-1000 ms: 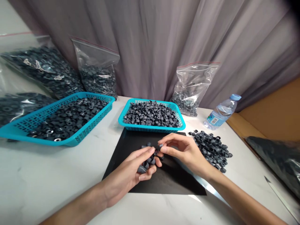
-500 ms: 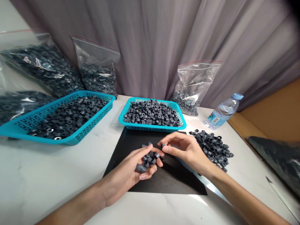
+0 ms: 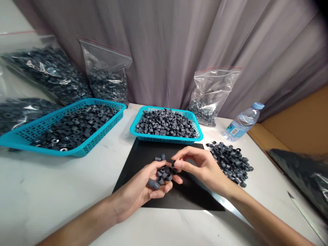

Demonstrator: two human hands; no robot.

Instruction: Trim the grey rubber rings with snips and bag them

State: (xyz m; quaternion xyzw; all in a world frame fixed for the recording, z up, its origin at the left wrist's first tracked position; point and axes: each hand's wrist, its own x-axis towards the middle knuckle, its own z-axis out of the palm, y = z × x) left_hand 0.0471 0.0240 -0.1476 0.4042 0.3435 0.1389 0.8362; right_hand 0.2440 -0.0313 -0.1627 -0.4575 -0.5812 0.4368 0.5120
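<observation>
Pinching a small dark ring (image 3: 173,163) between thumb and fingertips, the right hand (image 3: 205,167) shows in the head view over the black mat (image 3: 176,200), its grip narrow. Half a second ago that hand sat slightly higher and farther to the right, with a gap between it and the left hand (image 3: 139,186); now the ring is lower and just beside the handful of grey pieces (image 3: 161,180) that the left hand carries, though whether it touches them I cannot tell. The left hand is half open, palm turned inward, its thumb over the pieces and its fingers curled beneath them; one fingertip reaches lower and farther right than it did. Just beyond the thumb are two loose pieces (image 3: 160,158), much as before. Elsewhere little has changed: the middle basket (image 3: 166,139), heaped with similar pieces, stands at the far edge of the mat, and the left basket (image 3: 102,132) is well to the left, also loaded. Beyond the right wrist the pile (image 3: 230,164) lies on the white table (image 3: 56,194), as it did earlier, with the bottle (image 3: 239,124) standing tilted in view behind it and the right bag (image 3: 205,106) beside the middle basket.
</observation>
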